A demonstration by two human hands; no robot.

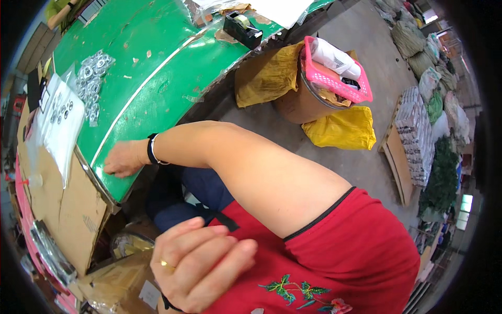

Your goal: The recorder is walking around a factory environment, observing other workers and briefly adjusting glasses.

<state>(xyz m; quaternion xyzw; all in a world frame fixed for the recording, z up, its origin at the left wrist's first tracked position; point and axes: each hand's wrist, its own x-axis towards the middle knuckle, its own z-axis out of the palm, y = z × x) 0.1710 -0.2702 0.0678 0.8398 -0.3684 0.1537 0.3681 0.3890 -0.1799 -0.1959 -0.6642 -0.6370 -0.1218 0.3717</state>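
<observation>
My right hand [125,158] is low over the near left corner of a green tabletop [151,99]. Its fingers point down at the surface and are smeared by motion, so what they hold, if anything, does not show. In front of my red shirt, my left hand [201,267] is raised with its fingers curled in. Whatever lies inside those fingers is hidden. A black strip [225,220] shows just beyond the fingertips; whether they touch it I cannot tell. Clear bags of ring-shaped metal parts [94,78] rest on the table, left of centre.
Beside the table, a clear plastic bag with small dark rings [63,112] lies over cardboard [65,209]. A black tape dispenser [243,30] stands at the table's edge. A pink basket [361,94] tops a brown drum [298,107]. Another person's arm [58,18] appears far left.
</observation>
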